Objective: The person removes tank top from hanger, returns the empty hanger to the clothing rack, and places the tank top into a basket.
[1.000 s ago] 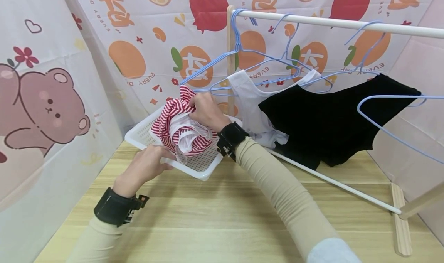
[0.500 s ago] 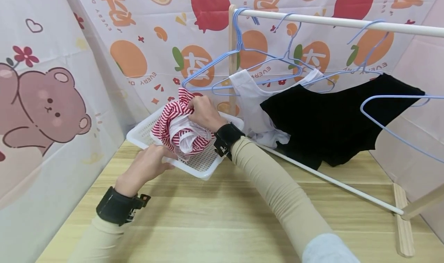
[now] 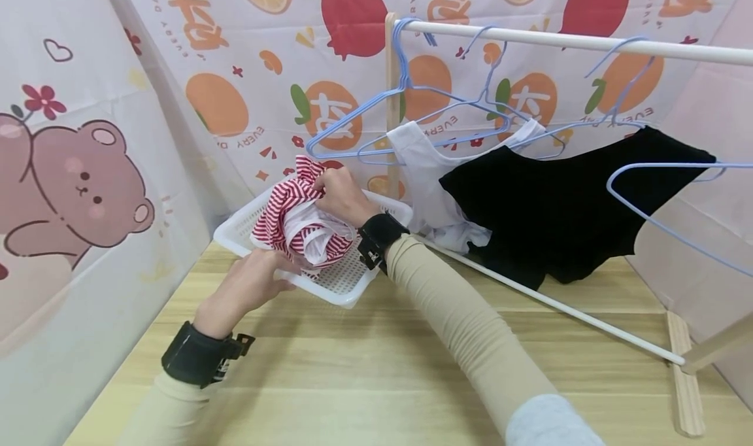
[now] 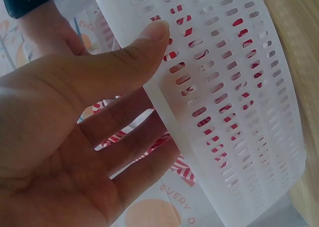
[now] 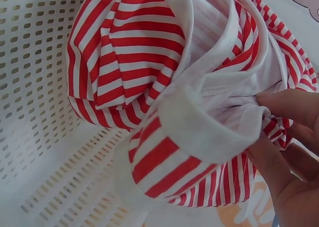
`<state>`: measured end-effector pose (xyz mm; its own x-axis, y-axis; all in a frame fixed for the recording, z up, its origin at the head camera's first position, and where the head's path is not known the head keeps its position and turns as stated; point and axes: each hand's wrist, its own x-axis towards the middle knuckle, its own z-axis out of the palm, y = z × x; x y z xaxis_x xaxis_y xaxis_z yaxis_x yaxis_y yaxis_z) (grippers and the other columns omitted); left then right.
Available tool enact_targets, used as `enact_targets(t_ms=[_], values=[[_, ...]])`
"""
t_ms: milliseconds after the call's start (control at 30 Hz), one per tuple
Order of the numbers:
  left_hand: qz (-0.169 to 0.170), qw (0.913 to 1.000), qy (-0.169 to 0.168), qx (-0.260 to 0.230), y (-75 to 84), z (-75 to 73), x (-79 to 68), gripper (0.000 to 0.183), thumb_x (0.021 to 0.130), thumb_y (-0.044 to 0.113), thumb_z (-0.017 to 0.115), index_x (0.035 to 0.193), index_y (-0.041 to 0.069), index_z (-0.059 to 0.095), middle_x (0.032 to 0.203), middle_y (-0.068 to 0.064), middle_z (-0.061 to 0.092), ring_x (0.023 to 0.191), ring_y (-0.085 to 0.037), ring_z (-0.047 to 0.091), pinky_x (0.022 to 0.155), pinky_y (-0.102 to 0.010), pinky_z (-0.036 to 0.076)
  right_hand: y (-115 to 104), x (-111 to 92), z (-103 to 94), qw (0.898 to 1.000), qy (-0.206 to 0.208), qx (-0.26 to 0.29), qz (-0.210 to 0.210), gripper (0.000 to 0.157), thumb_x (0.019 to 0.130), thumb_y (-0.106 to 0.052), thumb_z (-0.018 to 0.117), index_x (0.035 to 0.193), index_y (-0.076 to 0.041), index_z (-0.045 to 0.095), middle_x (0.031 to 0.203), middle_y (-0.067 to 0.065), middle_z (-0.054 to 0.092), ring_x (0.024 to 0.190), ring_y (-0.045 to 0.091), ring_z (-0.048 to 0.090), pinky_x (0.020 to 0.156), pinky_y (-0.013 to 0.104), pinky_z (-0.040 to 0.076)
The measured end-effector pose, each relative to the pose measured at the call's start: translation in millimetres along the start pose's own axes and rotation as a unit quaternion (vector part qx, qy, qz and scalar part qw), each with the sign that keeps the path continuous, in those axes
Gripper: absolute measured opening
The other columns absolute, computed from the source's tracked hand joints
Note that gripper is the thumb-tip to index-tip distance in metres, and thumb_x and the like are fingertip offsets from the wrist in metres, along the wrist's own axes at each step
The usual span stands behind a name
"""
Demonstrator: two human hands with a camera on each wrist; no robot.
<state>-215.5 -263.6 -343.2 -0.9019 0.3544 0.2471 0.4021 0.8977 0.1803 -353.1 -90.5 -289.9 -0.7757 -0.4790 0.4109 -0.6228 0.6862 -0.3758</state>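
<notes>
A red-and-white striped garment [image 3: 275,212] with white trim lies bunched in a white perforated basket [image 3: 336,294]. My right hand [image 3: 346,196] pinches the garment's white-edged cloth between thumb and fingers, at the basket's far side. In the right wrist view the striped cloth [image 5: 144,32] hangs in loose folds, and its exact kind is hidden by the bunching. My left hand [image 3: 250,286] holds the near rim of the basket. The left wrist view has the thumb on the outside of the basket wall [image 4: 239,112] and the fingers reaching over the rim.
A clothes rack with a white top rail [image 3: 565,40] stands at the right. Blue hangers [image 3: 353,119] hang from it, with a white top [image 3: 418,165] and a black top [image 3: 565,204]. A white lower bar [image 3: 576,310] runs just above the wooden table [image 3: 353,380].
My right hand has shifted slightly left and down, with the pinched cloth moving along. The left hand keeps its hold on the basket rim.
</notes>
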Motion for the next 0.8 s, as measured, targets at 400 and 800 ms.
enact_targets(t_ms=[400,800], values=[[0.003,1.0,0.002,0.003,1.1,0.0,-0.2,0.025,0.066,0.012,0.085,0.089,0.018,0.078,0.093,-0.002,0.074,0.088,-0.027,0.067,0.059,-0.039,0.052,1,3,5.7,0.999,-0.018,0.019,0.02,0.027,0.081,-0.007,0.071,0.107,-0.014,0.074,0.106,-0.001,0.07,0.095,0.01,0.057,0.087,0.022,0.047],[-0.001,1.0,-0.006,-0.001,-0.4,2.6,2.2,0.027,0.069,0.013,0.084,0.094,0.023,0.077,0.094,0.003,0.075,0.092,-0.025,0.068,0.063,-0.042,0.053,-1,10,12.1,0.999,-0.038,-0.007,-0.004,0.019,0.082,-0.008,0.07,0.098,-0.015,0.077,0.083,-0.005,0.066,0.08,0.01,0.052,0.069,0.017,0.04]])
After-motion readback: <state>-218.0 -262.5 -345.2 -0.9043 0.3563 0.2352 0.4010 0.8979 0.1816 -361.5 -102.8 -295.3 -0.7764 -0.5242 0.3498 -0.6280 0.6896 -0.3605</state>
